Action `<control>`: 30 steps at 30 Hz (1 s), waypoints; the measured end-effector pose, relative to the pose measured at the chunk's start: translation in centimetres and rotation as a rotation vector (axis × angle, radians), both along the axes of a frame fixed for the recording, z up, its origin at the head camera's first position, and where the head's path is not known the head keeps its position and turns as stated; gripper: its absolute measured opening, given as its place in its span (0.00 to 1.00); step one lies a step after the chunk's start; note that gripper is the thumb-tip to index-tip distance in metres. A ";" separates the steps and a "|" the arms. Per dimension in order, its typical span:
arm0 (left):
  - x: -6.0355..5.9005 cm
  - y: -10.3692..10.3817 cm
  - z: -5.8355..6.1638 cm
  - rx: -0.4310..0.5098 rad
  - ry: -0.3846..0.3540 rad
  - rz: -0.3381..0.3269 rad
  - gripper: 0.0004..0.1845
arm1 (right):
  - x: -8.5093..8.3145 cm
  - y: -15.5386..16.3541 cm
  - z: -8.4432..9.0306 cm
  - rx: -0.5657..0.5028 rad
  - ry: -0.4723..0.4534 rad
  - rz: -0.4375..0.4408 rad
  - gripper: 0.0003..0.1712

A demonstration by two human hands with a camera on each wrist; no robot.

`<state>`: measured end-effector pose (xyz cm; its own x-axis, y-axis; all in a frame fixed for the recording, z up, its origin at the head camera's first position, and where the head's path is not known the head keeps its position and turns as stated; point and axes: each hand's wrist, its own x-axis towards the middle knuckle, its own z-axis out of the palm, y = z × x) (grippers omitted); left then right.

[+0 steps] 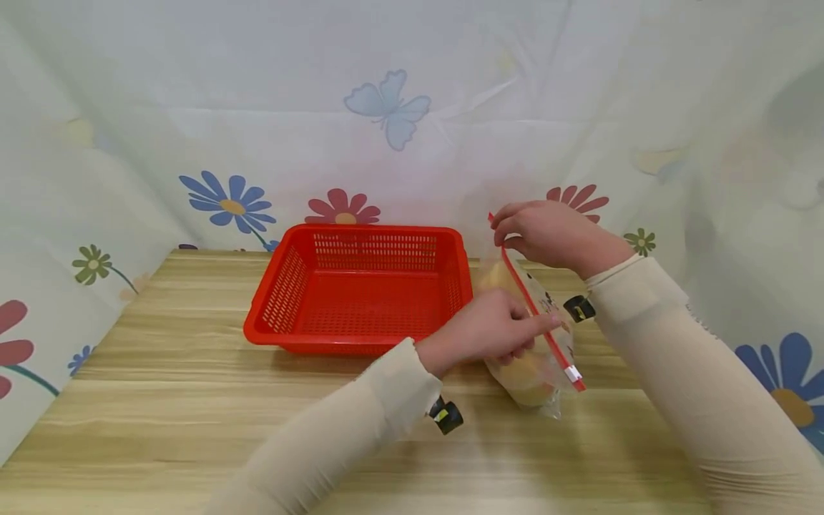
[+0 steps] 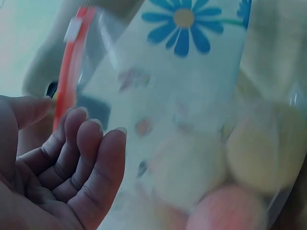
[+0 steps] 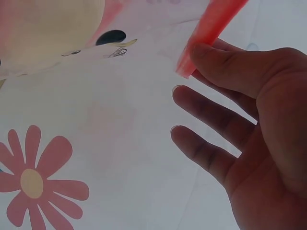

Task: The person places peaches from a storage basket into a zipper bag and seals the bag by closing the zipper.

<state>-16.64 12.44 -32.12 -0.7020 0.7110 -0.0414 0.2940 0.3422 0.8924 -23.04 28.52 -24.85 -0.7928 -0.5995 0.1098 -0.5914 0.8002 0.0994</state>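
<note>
On the worktop, just right of the red basket, a clear zip bag of buns stands propped, right hand pinching its red strip's far end, left hand pressing the strip midway; steady, even pressure along the seal seems advisable.

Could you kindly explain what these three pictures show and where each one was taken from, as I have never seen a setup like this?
A person works with two bare hands, wearing three cameras. The wide picture comes from the head; the two close-ups come from the wrists. On the wooden table stands a red basket, with nothing visible inside. Beside it is a clear zip bag with a red seal strip, holding pale round items. The right hand pinches the strip's far end, which the right wrist view shows close up. The left hand grips the bag nearer its middle. Flowered cloth hangs behind.
</note>
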 end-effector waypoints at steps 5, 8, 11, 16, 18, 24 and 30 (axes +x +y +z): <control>1.5 1.2 -0.8 0.007 -0.089 -0.028 0.25 | 0.1 0.0 0.1 0.005 -0.008 -0.009 0.09; 1.8 1.5 -1.0 -0.005 -0.095 -0.039 0.22 | 0.1 0.1 0.2 0.009 -0.008 0.004 0.08; 1.8 1.4 -1.1 -0.026 -0.078 -0.048 0.18 | 0.0 0.4 0.2 0.009 0.003 0.026 0.07; 1.4 0.7 -1.0 -0.020 -0.066 -0.055 0.16 | 0.0 1.5 0.2 -0.002 0.034 0.008 0.07; 1.0 0.3 -0.9 0.000 -0.051 -0.066 0.17 | 0.0 2.2 0.3 -0.012 0.037 -0.029 0.07; -0.2 -1.0 -0.4 0.001 0.016 -0.026 0.15 | 0.7 4.9 0.5 -0.061 0.046 -0.124 0.05; -1.6 -2.2 0.3 -0.065 0.039 0.023 0.09 | 2.5 8.1 0.2 -0.115 0.035 -0.214 0.06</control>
